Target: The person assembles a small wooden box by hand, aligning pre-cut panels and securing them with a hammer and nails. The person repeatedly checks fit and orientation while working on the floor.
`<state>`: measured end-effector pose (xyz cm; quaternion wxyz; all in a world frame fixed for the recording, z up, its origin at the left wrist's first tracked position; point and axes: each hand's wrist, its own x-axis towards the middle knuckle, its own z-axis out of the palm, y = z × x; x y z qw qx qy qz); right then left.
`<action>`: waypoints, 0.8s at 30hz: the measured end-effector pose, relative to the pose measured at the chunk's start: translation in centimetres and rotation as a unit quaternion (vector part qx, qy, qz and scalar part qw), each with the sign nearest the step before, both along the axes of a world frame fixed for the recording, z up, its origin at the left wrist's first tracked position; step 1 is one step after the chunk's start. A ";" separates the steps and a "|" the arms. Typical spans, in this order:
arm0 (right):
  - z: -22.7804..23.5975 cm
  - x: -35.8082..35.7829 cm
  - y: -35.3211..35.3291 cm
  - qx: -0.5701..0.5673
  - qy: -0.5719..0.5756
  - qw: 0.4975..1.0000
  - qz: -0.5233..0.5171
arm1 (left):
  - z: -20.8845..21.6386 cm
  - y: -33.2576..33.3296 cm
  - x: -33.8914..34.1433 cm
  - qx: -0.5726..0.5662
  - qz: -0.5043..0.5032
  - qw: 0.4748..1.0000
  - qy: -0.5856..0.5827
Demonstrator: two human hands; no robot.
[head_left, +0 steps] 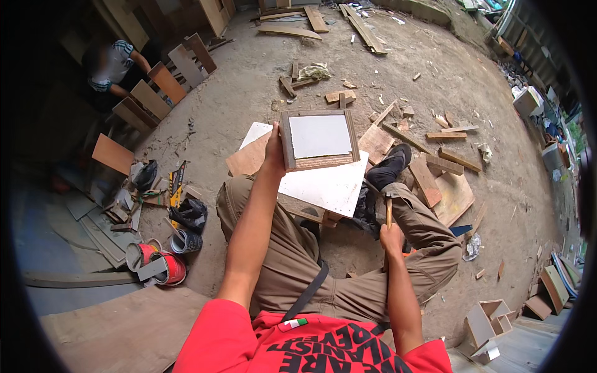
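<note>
My left hand (273, 152) is closed on the left side of a square wooden frame (353, 138) with a white panel (320, 137) set inside it. The frame is raised above a white board (323, 189) lying on a low wooden support between my knees. In my right hand (391, 239), closed near my right shin, is the wooden handle of a hammer (389, 214). Its head is hard to make out against my trouser cuff.
Wood offcuts (444, 163) lie around my right foot. To the left stand red paint cans (168, 268), a dark bucket (185, 241) and a yellow level (177, 183). Another person (115, 68) works by several upright boards (165, 84). A small wooden box (488, 326) sits at lower right.
</note>
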<state>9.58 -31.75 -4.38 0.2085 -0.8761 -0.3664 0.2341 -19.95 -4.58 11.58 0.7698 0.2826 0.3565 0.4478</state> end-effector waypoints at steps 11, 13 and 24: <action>-3.8 0.3 -1.3 -0.268 0.118 0.953 0.071 | -4.8 -0.4 2.4 0.187 -0.085 0.970 -0.131; 1.4 -2.0 -0.1 -0.270 0.122 0.949 0.106 | -7.1 0.4 0.4 0.141 -0.085 0.974 -0.155; 17.6 -6.1 8.4 0.306 0.427 0.837 0.152 | -6.8 -1.5 3.5 0.136 -0.117 0.968 -0.173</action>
